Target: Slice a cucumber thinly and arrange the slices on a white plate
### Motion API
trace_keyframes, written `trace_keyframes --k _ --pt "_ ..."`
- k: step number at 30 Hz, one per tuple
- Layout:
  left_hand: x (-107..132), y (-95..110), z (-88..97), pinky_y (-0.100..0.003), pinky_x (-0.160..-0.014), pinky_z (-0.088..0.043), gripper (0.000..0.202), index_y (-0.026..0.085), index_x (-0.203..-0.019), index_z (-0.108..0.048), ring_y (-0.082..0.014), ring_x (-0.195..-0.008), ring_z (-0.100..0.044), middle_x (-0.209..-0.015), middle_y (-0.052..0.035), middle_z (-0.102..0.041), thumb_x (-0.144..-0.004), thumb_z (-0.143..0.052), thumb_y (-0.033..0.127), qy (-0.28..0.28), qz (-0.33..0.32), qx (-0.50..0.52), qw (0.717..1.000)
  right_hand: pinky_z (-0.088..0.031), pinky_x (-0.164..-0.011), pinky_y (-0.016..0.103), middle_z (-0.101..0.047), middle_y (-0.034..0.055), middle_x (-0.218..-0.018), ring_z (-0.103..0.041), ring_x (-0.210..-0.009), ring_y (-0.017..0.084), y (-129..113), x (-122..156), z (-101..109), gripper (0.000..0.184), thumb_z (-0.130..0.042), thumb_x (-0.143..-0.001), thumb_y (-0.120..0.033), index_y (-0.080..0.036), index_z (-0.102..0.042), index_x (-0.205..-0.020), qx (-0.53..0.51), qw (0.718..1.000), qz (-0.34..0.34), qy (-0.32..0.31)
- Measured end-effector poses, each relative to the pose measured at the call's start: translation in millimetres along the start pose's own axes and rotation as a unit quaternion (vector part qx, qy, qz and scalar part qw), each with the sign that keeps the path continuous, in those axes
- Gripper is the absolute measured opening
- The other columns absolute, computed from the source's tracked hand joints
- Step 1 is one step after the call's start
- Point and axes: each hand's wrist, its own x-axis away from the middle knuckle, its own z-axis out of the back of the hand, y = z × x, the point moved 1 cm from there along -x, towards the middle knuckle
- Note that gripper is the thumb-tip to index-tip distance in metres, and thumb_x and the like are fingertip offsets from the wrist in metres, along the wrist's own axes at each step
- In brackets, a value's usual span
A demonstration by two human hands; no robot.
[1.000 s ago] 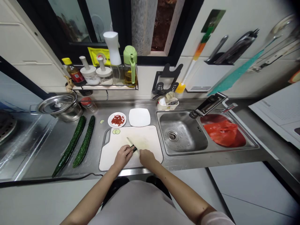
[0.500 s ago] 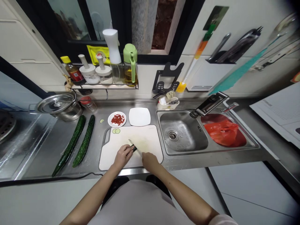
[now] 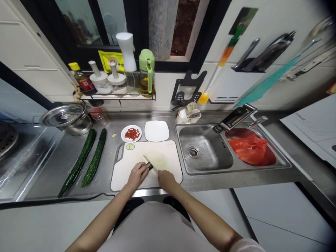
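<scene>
On the white cutting board [image 3: 123,176], my left hand [image 3: 138,174] is closed over a short dark-green piece of cucumber [image 3: 150,167], mostly hidden under the fingers. My right hand [image 3: 167,180] grips a knife [image 3: 146,159] by its handle, which the fist covers. The blade slants up and left across the cucumber piece, close to my left fingertips. Pale cucumber slices [image 3: 130,147] lie at the board's upper left. Behind the board stand a white plate of small red pieces [image 3: 132,133] and a square white plate [image 3: 156,131].
Two whole cucumbers [image 3: 93,159] lie left of the board, near a lidded steel pot [image 3: 76,122] and a red-capped jar [image 3: 101,117]. At right is a steel sink [image 3: 207,150] with a red plastic bag [image 3: 249,148]. A rack [image 3: 118,97] holds bottles and seasoning jars.
The knife and my right hand have shifted very slightly to the left. My left hand stays in place on the cucumber piece.
</scene>
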Motion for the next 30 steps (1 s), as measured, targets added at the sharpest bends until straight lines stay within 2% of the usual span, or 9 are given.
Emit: trace_keyframes --k 13,30 --pt "-0.2 -0.7 -0.9 -0.032 -0.082 -0.054 0.027 0.023 -0.112 -0.066 -0.0168 -0.091 -0.06 -0.095 -0.0073 -0.063 -0.09 -0.051 0.026 0.004 0.009 0.011 1.0 -0.047 -0.078 0.032 -0.067 0.0157 -0.102 -0.064 -0.1 0.024 2.6 -5.1 0.5 0.028 -0.039 -0.09 -0.016 -0.013 -0.061 -0.108 0.004 1.0 0.003 -0.008" --pt "0.4 0.0 -1.9 -0.034 -0.082 -0.054 0.027 0.024 -0.111 -0.066 -0.0176 -0.091 -0.061 -0.095 -0.0072 -0.063 -0.091 -0.05 0.026 0.01 0.023 0.018 1.0 -0.046 -0.078 0.031 -0.066 0.0159 -0.101 -0.064 -0.098 0.023 0.1 -12.4 -14.9 0.028 -0.036 -0.091 -0.015 -0.012 -0.058 -0.108 0.002 1.0 -0.01 0.026"
